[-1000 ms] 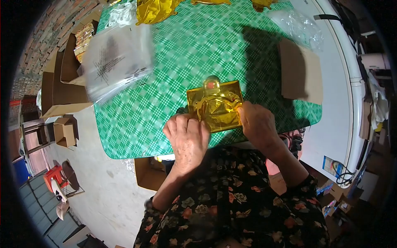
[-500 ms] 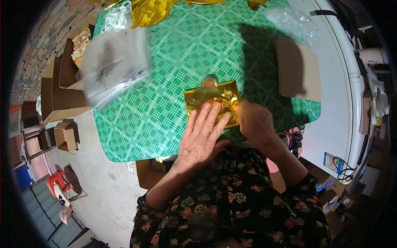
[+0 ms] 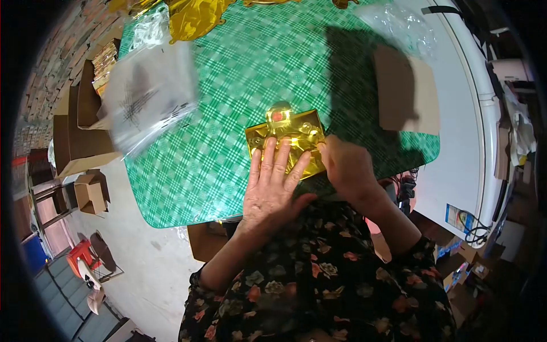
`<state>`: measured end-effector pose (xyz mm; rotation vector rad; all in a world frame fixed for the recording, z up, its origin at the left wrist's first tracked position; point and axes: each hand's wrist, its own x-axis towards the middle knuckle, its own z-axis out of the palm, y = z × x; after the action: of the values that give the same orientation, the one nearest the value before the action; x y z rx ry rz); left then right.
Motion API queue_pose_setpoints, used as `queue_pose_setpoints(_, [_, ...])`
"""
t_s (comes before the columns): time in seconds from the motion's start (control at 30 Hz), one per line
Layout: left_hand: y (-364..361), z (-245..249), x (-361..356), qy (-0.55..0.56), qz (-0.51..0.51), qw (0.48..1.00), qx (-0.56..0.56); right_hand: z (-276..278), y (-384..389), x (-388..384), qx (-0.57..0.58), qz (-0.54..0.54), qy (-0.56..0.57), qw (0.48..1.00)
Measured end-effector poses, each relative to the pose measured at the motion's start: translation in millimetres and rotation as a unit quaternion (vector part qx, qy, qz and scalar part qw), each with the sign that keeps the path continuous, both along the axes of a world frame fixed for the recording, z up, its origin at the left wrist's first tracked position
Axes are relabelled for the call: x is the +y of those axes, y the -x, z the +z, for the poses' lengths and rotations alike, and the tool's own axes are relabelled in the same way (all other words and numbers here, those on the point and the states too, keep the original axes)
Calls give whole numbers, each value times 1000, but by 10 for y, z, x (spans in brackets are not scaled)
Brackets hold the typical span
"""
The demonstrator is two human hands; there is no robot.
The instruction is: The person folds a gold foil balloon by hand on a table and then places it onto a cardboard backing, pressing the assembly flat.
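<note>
A shiny gold foil piece (image 3: 299, 137) with a rounded tab and a red spot lies on the green checked tablecloth (image 3: 228, 85), near the table's front edge. My left hand (image 3: 272, 185) rests on its lower left part, fingers spread, palm down. At the foil's right edge my right hand (image 3: 348, 165) is closed, thumb and finger pinched on that edge. What lies under my left fingers is hidden.
A stack of clear plastic bags (image 3: 151, 91) lies at the table's left. Cardboard (image 3: 407, 91) lies at the right, below a clear plastic bag (image 3: 401, 28). Gold foil (image 3: 196, 17) sits at the far edge. Open boxes (image 3: 85, 134) stand left of the table.
The view has shifted slightly, so the table and foil appear a little further left. My left fingers lie a little flatter and wider on the foil; my right hand keeps to its right edge.
</note>
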<state>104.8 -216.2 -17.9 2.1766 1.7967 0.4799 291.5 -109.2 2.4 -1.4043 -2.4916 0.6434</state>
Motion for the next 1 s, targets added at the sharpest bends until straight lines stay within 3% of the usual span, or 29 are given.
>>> queue_pose_setpoints(0.07, [-1,4,8,0,-2,1000,9,93,-19,13,55,-33,52,997])
queue_pose_setpoints(0.17, [-6,14,9,2,-2,1000,18,106,-105,-104,168,-79,13,983])
queue_pose_setpoints(0.27, [-8,25,12,7,-3,999,33,-95,-329,-337,110,49,-134,984])
queue_pose_setpoints(0.37, [-19,27,17,5,0,999,32,-60,-220,-572,57,139,-125,981])
queue_pose_setpoints(0.5, [-34,59,31,20,5,999,30,-137,-222,-622,-12,157,-98,983])
queue_pose_setpoints(0.8, [-33,70,17,13,4,998,59,-101,-400,-490,-18,155,-66,986])
queue_pose_setpoints(1.0, [-25,5,-5,-20,6,998,58,-72,-343,-104,3,165,-227,960])
